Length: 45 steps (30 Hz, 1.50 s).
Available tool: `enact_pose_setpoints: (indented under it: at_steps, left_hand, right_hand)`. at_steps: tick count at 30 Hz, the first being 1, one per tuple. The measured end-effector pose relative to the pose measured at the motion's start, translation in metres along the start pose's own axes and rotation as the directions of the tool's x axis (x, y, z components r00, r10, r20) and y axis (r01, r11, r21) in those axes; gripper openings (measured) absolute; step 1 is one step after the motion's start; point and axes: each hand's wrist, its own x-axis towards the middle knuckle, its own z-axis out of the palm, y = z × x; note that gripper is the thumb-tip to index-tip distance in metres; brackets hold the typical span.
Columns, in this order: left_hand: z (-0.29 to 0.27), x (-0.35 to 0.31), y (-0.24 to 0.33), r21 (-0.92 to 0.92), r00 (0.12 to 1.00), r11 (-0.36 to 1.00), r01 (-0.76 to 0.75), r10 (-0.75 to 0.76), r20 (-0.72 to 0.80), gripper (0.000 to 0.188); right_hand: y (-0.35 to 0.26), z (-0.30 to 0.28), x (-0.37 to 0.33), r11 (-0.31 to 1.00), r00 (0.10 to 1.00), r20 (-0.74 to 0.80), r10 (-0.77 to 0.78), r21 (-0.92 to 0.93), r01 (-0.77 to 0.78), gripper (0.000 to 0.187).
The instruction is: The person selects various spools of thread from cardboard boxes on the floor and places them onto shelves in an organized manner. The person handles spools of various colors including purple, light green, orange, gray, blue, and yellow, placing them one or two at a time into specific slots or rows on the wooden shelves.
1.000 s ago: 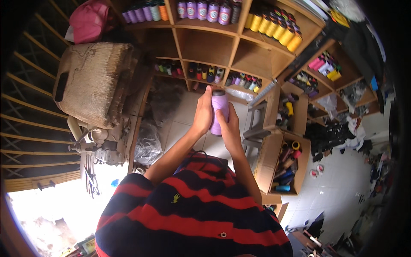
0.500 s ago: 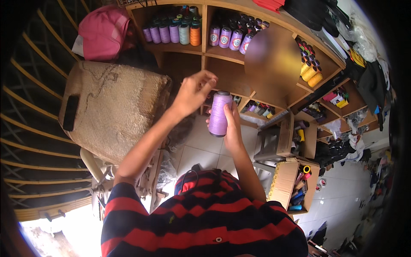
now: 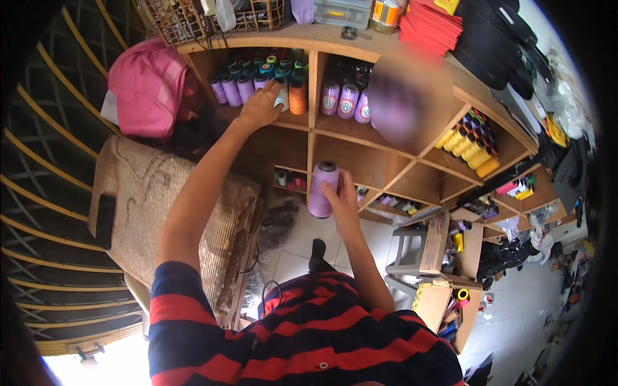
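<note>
A lilac cone of sewing thread (image 3: 320,190) with a dark top is held nearly upright in front of me by my right hand (image 3: 343,199), fingers wrapped round its side and thumb across its front. My left hand (image 3: 261,108) reaches out to the upper left shelf compartment, fingers stretched and slightly apart at the row of thread spools. It is nearest to a pale mint spool (image 3: 282,96) and a lilac spool (image 3: 259,82), partly covering both. An orange spool (image 3: 297,96) stands just to the right.
The wooden shelf (image 3: 311,83) also holds lilac spools (image 3: 347,101) and yellow spools (image 3: 476,154). A wicker basket (image 3: 261,16) and red sheets (image 3: 430,29) rest on top. Left stands a padded, wrapped bench (image 3: 154,186) with a pink cloth (image 3: 147,87) behind it. Open cartons (image 3: 431,299) are at right.
My left hand has moved forward from beside the lilac cone to the spools in the upper left compartment. My right hand still holds the cone, and the view has shifted, showing more of the shelf top.
</note>
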Motion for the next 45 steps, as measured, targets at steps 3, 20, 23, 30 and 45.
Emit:
enact_pose_setpoints:
  at_steps: [3, 20, 23, 30, 45]
  left_hand:
    - [0.009, 0.016, -0.015, 0.078, 1.0, 0.997, 0.006, -0.008, 0.018, 0.052]
    - [-0.028, -0.015, -0.044, -0.226, 0.974, 0.967, -0.115, 0.154, 0.164, 0.035]
    - [-0.034, -0.025, -0.055, -0.269, 0.966, 0.955, -0.127, 0.18, 0.184, 0.034]
    - [-0.032, -0.04, -0.07, -0.353, 0.958, 0.923, -0.157, 0.229, 0.172, 0.033]
    - [-0.028, -0.042, -0.069, -0.44, 0.942, 0.881, -0.173, 0.279, 0.188, 0.029]
  right_hand:
    - [-0.004, 0.005, 0.033, 1.0, 0.998, 0.054, -0.012, 0.024, 0.011, 0.045]
    - [-0.031, 0.075, 0.174, 0.528, 0.861, 0.364, -0.355, -0.682, 0.506, 0.039]
    - [-0.023, 0.092, 0.206, 0.302, 0.795, 0.477, -0.376, -0.748, 0.592, 0.037]
    - [0.012, 0.114, 0.252, -0.103, 0.773, 0.557, -0.304, -0.826, 0.555, 0.04]
    - [0.022, 0.109, 0.265, -0.135, 0.833, 0.431, -0.347, -0.902, 0.411, 0.046]
